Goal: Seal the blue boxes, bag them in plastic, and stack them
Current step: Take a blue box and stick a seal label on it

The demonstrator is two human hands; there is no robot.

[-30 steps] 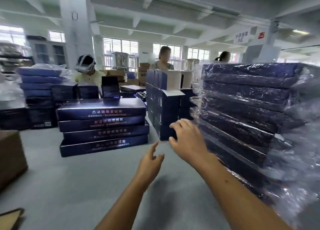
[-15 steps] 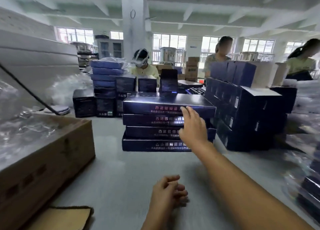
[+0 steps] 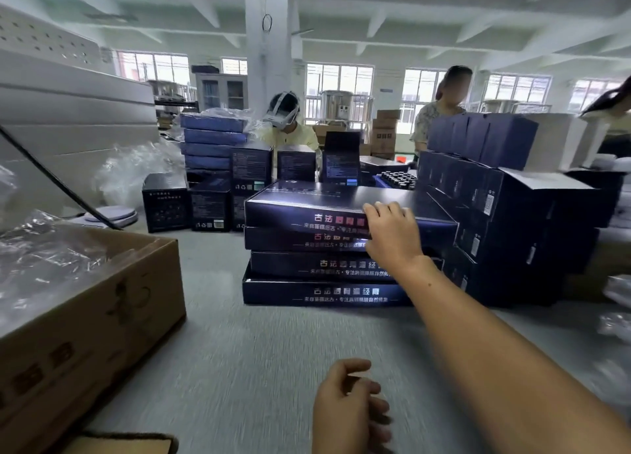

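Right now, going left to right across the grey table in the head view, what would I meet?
Brown cardboard carton of clear plastic → stack of four flat dark-blue boxes → block of upright dark-blue cartons.

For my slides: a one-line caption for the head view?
Right hand touches the top box of a four-high blue stack; left hand hangs loosely curled over the table.
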